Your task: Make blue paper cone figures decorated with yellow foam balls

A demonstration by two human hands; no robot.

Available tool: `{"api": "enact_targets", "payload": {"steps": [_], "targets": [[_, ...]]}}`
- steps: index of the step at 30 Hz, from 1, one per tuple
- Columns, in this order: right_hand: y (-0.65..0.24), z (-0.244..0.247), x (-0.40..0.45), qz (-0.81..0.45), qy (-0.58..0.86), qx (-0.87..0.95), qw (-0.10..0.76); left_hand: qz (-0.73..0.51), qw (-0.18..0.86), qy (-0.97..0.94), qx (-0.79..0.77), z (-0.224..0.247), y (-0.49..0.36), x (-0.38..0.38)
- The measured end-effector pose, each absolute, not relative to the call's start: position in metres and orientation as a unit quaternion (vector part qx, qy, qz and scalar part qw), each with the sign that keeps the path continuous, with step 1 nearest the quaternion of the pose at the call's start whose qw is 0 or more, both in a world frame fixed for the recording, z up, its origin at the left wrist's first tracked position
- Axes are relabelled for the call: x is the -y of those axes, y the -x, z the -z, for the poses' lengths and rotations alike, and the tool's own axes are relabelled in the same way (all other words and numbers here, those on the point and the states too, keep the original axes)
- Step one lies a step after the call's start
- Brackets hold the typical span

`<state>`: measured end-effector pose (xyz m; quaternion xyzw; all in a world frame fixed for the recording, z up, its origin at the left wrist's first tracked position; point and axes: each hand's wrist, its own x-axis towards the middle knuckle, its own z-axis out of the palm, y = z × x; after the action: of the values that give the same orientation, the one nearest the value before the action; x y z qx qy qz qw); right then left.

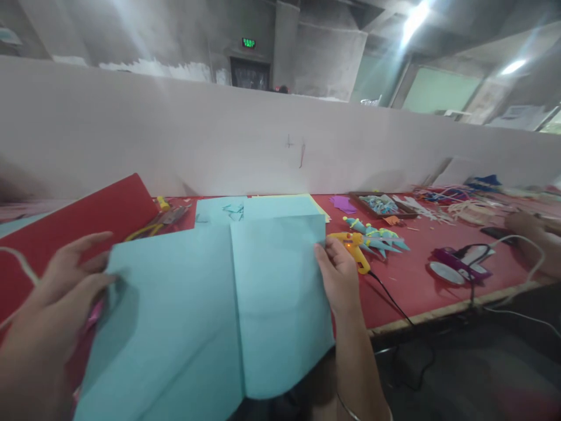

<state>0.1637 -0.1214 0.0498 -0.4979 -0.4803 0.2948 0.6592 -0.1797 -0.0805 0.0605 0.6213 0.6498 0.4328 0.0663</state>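
Observation:
A large light-blue paper sheet (175,316) spreads between my hands, with a vertical fold or edge near its middle; whether it is one sheet or two I cannot tell. My left hand (65,298) is at its left edge, thumb over the front, some fingertips hidden behind. At the upper right edge, my right hand (340,272) pinches the paper between thumb and fingers. Just beyond that hand a yellow glue gun (357,251) with a lit orange light lies on the table. Pale-blue pointed paper shapes with yellow trim (377,237) lie beside it.
The red table (407,286) meets a white partition (210,140). More blue sheets (219,207), pliers (175,216), purple paper (342,203), a tray of small pieces (381,204) and a purple device (462,266) with cords lie about. Another person's hand (532,240) is at far right.

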Motion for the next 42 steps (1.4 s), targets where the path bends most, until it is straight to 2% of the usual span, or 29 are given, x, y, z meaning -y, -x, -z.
{"api": "enact_targets", "payload": {"steps": [1, 3, 8, 12, 16, 19, 24, 28, 34, 39, 42], "targets": [[-0.163, -0.048, 0.120, -0.298, 0.500, 0.491, 0.648, -0.415, 0.124, -0.615, -0.659, -0.060, 0.173, 0.082], [-0.159, -0.046, 0.117, -0.291, 0.503, 0.508, 0.636, -0.356, 0.136, -0.648, -0.660, -0.060, 0.161, 0.085], [-0.149, -0.046, 0.117, -0.315, 0.488, 0.550, 0.600, -0.243, 0.001, -0.757, -0.607, -0.061, 0.139, 0.087], [-0.143, -0.049, 0.122, -0.359, 0.442, 0.579, 0.584, -0.274, 0.006, -0.769, -0.577, -0.063, 0.115, 0.090], [-0.141, -0.051, 0.126, -0.397, 0.396, 0.593, 0.577, -0.301, 0.108, -0.800, -0.507, -0.065, 0.092, 0.095], [-0.140, -0.052, 0.127, -0.420, 0.376, 0.590, 0.578, -0.337, 0.140, -0.803, -0.471, -0.063, 0.086, 0.093], [-0.142, -0.051, 0.124, -0.422, 0.396, 0.558, 0.595, -0.323, 0.107, -0.773, -0.536, -0.065, 0.085, 0.084], [-0.145, -0.047, 0.121, -0.433, 0.418, 0.526, 0.602, -0.320, 0.127, -0.734, -0.586, -0.071, 0.082, 0.084], [-0.153, -0.043, 0.119, -0.478, 0.413, 0.553, 0.544, -0.354, 0.109, -0.718, -0.589, -0.073, 0.085, 0.089], [-0.159, -0.041, 0.118, -0.503, 0.394, 0.534, 0.553, -0.346, 0.172, -0.706, -0.594, -0.072, 0.083, 0.090], [-0.157, -0.039, 0.116, -0.493, 0.436, 0.517, 0.548, -0.359, 0.185, -0.709, -0.578, -0.073, 0.076, 0.091]]}}
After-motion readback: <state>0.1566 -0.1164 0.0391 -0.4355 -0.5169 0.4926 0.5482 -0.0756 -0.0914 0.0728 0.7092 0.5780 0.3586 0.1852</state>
